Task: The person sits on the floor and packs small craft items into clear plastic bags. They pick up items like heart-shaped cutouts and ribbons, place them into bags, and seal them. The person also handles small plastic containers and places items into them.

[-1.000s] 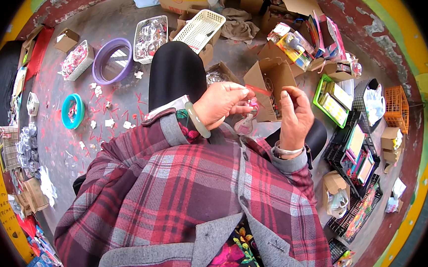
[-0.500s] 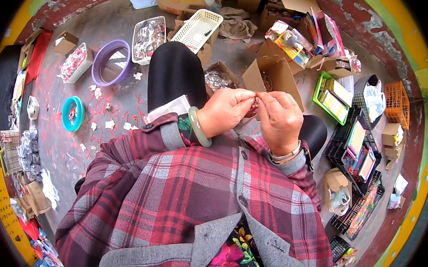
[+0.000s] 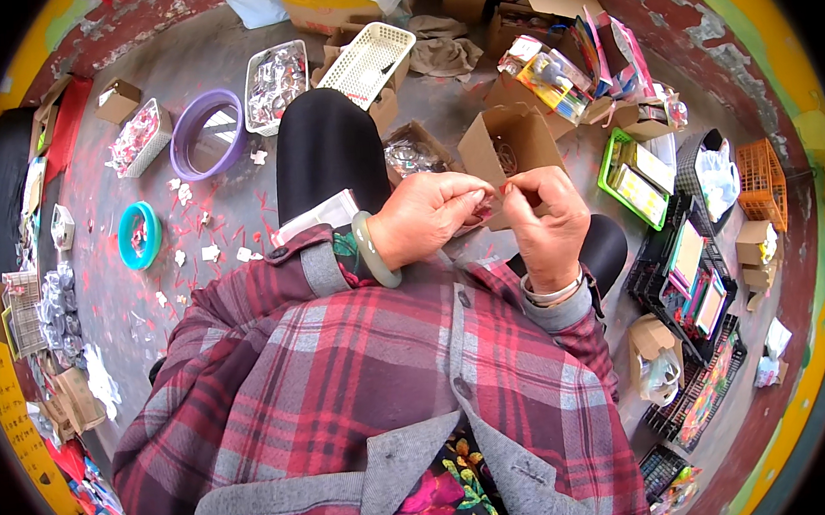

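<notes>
In front of my lap my left hand [image 3: 429, 213], with a pale green bangle at its wrist, pinches a small shiny pink-red item [image 3: 486, 204]. Most of that item is hidden by the fingers, so its kind does not show. A short gap to the right, my right hand [image 3: 549, 219] has thumb and forefinger pressed together. A speck of red shows at its fingertips; what they hold is too small to name. Just beyond both hands stand an open cardboard box [image 3: 526, 139] and a lower box of clear-wrapped pieces [image 3: 413, 152]. A white packet [image 3: 319, 214] lies by my left forearm.
Left on the floor are a purple basin [image 3: 181, 149], a turquoise bowl [image 3: 125, 237] and scattered red and white scraps. Ahead stand white baskets, one a cream basket [image 3: 388, 44]. To the right are a green tray [image 3: 608, 182], black crates [image 3: 639, 285] and an orange basket [image 3: 758, 162].
My hands were together at the fingertips and have drawn slightly apart. The whole view has shifted a little.
</notes>
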### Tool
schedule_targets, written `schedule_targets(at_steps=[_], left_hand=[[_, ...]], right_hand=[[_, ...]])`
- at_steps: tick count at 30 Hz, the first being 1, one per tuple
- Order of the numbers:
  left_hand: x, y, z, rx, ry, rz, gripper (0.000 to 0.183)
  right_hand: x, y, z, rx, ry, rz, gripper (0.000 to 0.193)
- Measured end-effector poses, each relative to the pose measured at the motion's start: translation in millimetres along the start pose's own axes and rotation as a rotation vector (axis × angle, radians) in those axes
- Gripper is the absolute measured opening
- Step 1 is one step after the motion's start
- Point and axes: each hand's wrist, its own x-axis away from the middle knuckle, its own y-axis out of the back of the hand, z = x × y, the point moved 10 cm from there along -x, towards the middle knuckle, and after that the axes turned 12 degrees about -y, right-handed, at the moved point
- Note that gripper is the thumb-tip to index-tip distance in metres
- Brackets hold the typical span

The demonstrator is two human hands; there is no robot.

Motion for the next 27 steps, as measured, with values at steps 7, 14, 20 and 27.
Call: schedule_targets(at_steps=[7,14,20,27], left_hand=[[-2.0,4.8,6.2,0.308,0.242,-0.088,0.025],[-2.8,4.2,6.1,0.379,0.302,-0.096,0.027],[-2.9,10.3,11.3,0.391,0.311,-0.127,0.025],[-4.1,10.7,11.0,0.394,0.273,-0.122,0.024]], right_hand=[[-3.4,8.8,-63.7,-0.701,-0.450,0.131,0.006],[-2.3,39.1,-87.2,-0.905,-0.516,0.042,0.007],[10.9,123.8,-124.1,-0.807,-0.446,-0.220,0.009],[71.7,264.0,-209.3,-0.281,-0.526,-0.636,0.011]])
